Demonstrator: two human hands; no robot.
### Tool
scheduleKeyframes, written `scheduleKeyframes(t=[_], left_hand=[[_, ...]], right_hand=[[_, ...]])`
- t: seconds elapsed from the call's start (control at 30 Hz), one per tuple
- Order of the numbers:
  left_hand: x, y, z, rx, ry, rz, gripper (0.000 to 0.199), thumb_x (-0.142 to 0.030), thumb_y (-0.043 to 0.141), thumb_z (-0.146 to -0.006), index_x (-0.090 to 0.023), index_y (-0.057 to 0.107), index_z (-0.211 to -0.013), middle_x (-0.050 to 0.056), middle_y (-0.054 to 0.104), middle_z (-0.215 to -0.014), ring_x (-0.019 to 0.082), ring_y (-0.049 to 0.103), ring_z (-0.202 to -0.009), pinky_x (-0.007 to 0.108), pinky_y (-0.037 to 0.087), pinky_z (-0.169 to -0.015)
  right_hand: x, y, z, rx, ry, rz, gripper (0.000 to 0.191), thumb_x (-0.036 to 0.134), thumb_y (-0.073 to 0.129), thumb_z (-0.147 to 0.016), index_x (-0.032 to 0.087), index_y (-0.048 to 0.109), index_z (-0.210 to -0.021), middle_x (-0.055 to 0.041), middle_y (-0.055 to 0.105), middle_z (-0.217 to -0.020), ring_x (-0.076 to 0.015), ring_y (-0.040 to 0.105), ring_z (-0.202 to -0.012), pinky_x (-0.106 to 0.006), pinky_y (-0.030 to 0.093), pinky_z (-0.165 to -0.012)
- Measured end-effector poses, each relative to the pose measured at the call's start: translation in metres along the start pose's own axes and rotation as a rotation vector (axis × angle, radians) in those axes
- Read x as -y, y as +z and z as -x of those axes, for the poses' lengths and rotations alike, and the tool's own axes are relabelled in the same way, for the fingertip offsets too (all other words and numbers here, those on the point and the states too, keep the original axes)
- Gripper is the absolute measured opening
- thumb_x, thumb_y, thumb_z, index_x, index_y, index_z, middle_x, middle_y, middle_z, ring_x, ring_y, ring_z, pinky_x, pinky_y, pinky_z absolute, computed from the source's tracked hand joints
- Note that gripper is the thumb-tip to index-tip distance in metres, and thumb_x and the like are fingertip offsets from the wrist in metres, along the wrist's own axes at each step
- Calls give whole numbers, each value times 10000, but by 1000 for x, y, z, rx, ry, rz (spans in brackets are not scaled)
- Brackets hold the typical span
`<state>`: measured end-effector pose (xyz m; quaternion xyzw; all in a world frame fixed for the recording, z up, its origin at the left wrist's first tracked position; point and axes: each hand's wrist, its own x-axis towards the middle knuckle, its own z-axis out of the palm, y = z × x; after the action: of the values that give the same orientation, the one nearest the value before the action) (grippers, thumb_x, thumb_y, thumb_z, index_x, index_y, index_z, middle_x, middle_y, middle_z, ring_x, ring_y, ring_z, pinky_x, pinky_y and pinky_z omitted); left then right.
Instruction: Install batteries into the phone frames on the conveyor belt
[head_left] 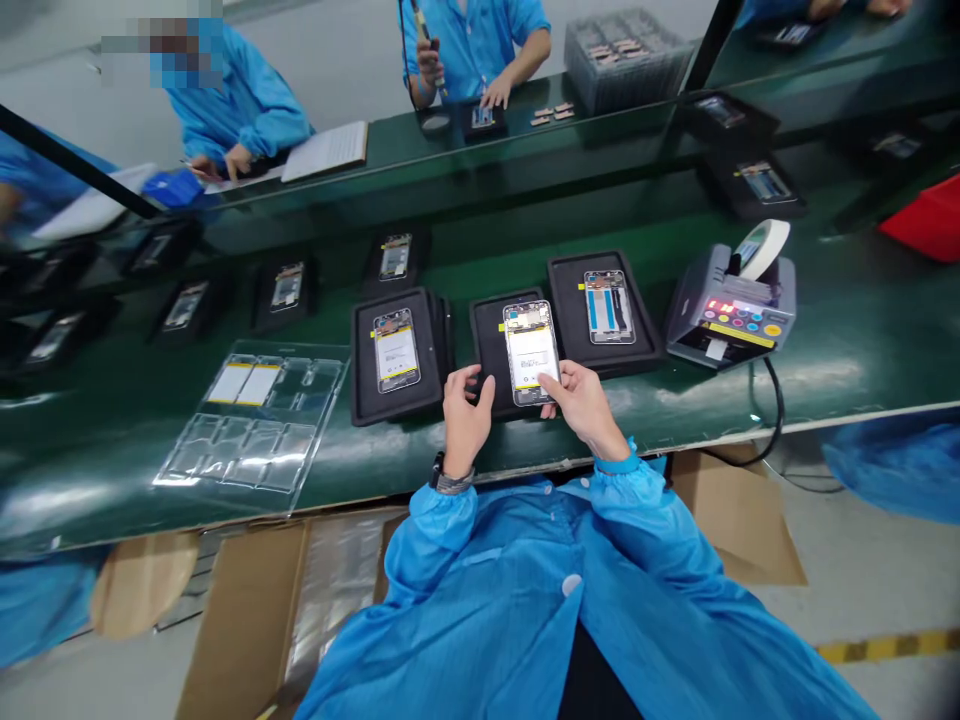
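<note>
My right hand (pixel 583 398) grips the lower right corner of an opened phone (pixel 531 350), thumb on top and fingers beneath. A white battery with yellow edges fills most of that phone, and its circuit board shows at the top. Under the phone lies a black tray (pixel 487 345). My left hand (pixel 466 415) is just left of the phone, apart from it, with thumb and fingers spread and nothing between them. Another opened phone (pixel 396 350) with a battery rests in a stacked black tray (pixel 364 385) to the left. At the right, a phone frame (pixel 609 308) with blue strips sits in its own tray (pixel 570 275).
A tape dispenser (pixel 731 300) stands at the right, its cable (pixel 778 400) hanging over the table edge. At left lies a clear plastic tray (pixel 247 430) with two batteries (pixel 244 382). Across the green bench (pixel 495 225), co-workers in blue sit behind more trays with phones.
</note>
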<state>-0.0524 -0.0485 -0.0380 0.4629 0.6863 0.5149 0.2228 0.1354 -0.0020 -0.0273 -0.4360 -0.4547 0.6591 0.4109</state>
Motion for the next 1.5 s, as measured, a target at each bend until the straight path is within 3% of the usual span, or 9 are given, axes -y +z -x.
scheduleKeyframes(t=[0.1,0.3,0.6,0.8,0.97,1.1,1.3,1.37,1.5], left_hand=[[-7,0,1,48,-30,70,317,-434,721,-945,-158,745,-1099,107,720,-1082,185,650,-913,281,512,-746],[-24,9,-6,377,-211,434,513,-623,828,-809,-145,704,-951,43,719,-812,107,551,-571,220,406,-482],[-26,3,-4,434,-220,519,529,-662,831,-801,-169,668,-899,11,681,-766,110,566,-569,217,466,-484],[-20,12,-5,331,-194,484,535,-678,813,-804,-176,632,-845,18,705,-760,142,640,-652,238,524,-585],[0,24,-22,234,-222,393,491,-644,779,-836,-169,653,-841,25,695,-718,165,659,-662,263,529,-620],[5,31,-40,250,-167,156,379,-518,705,-932,-172,658,-786,49,684,-696,205,678,-680,304,539,-665],[3,19,-27,44,175,-536,333,-339,582,-1014,-120,733,-1215,217,693,-1178,361,684,-1131,442,534,-955],[5,18,-20,70,127,-648,383,-274,524,-1024,-84,679,-1319,260,664,-1257,387,689,-1128,461,539,-934],[8,21,-14,120,18,-748,289,-218,487,-1022,-97,705,-1168,247,694,-1157,367,729,-1006,429,549,-869]], right_hand=[[-1,2,1,26,-15,-7,612,723,853,-706,200,576,-864,20,693,-626,-121,610,-414,-212,451,-402],[1,9,7,85,-25,0,618,732,845,-718,204,554,-853,3,723,-677,-125,627,-435,-218,459,-414],[2,11,17,92,-53,18,591,733,815,-760,217,541,-842,1,731,-708,-129,631,-461,-245,509,-440],[-8,11,8,103,-21,43,601,796,727,-792,224,567,-881,8,705,-686,-155,659,-487,-240,465,-424],[-14,5,6,-25,-123,354,490,654,615,-936,200,667,-1115,12,684,-658,-171,649,-520,-262,460,-504],[-13,-3,13,-120,-222,545,332,509,574,-980,202,696,-1007,-10,671,-642,-189,658,-617,-279,474,-618],[-18,-15,24,-167,-223,522,343,525,546,-987,214,677,-925,-7,649,-639,-185,612,-585,-283,433,-601],[-22,-18,26,-188,-212,500,358,545,547,-981,216,669,-909,-5,646,-639,-182,600,-577,-285,428,-605],[-30,-25,26,-213,-196,457,390,580,554,-968,211,661,-898,-7,644,-642,-180,588,-584,-291,426,-617]])
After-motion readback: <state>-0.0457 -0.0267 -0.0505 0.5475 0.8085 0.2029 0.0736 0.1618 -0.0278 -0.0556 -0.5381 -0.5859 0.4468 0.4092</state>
